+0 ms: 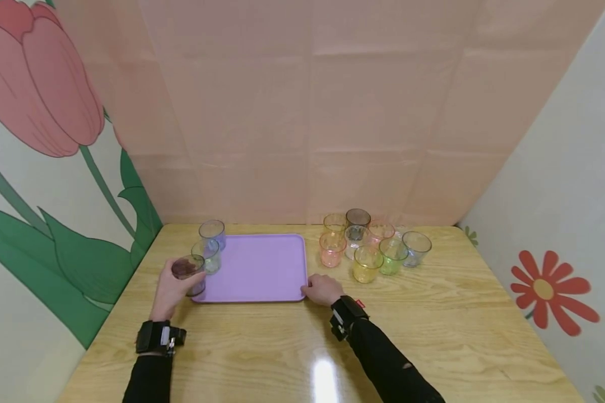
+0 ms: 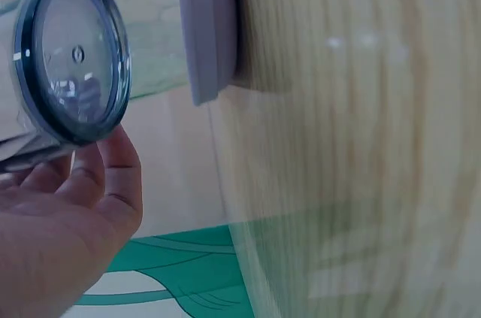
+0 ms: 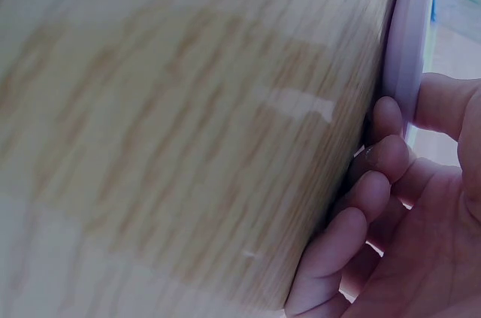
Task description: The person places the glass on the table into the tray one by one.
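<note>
My left hand (image 1: 169,290) grips a dark purple-brown glass (image 1: 187,268) at the front left corner of a lilac tray (image 1: 262,272). In the left wrist view the glass's round base (image 2: 79,55) shows, held apart from the tray's rim (image 2: 207,28). Just behind it on the tray's left side stands a pale green glass (image 1: 212,260), and behind that a blue glass (image 1: 212,228). My right hand (image 1: 325,289) pinches the tray's front right corner; in the right wrist view the thumb lies over the tray's edge (image 3: 407,55), with fingertips by its underside.
Right of the tray stands a cluster of several coloured glasses, among them a pink glass (image 1: 332,250), a yellow glass (image 1: 367,266), a green glass (image 1: 392,257) and a light blue glass (image 1: 416,249). The wooden table (image 1: 252,347) meets a pink backdrop (image 1: 242,184) at the back.
</note>
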Tool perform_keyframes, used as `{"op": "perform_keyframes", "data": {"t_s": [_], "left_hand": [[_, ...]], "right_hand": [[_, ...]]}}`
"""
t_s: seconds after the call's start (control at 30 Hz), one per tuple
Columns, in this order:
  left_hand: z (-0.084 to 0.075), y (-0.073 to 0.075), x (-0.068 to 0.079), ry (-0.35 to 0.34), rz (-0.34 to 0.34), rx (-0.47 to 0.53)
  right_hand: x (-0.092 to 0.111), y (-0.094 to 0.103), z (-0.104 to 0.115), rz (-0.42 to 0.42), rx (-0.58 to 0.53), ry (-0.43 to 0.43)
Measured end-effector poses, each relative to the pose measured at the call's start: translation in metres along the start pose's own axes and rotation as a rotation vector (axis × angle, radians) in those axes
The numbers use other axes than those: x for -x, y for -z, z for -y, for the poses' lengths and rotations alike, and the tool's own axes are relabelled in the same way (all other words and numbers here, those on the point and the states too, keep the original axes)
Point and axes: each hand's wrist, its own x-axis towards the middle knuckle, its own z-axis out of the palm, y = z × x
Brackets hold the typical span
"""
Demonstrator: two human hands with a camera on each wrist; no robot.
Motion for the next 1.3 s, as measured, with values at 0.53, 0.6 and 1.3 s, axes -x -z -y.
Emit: {"op": "perform_keyframes", "data": {"t_s": [0.53,0.6,1.3], "left_hand": [[0.01,0.004,-0.007,-0.003,0.209,-0.223],[0.011,0.004,-0.007,0.01,0.22,-0.221],[0.008,0.003,-0.006,0.022,0.276,-0.306]], "right_hand": [[0.002,0.001,0.001,-0.02,0.04,0.012],[0.0,-0.002,-0.005,-0.026,0.043,0.041],[0.009,0.005,0.008,-0.008,0.038,-0.019]]}}
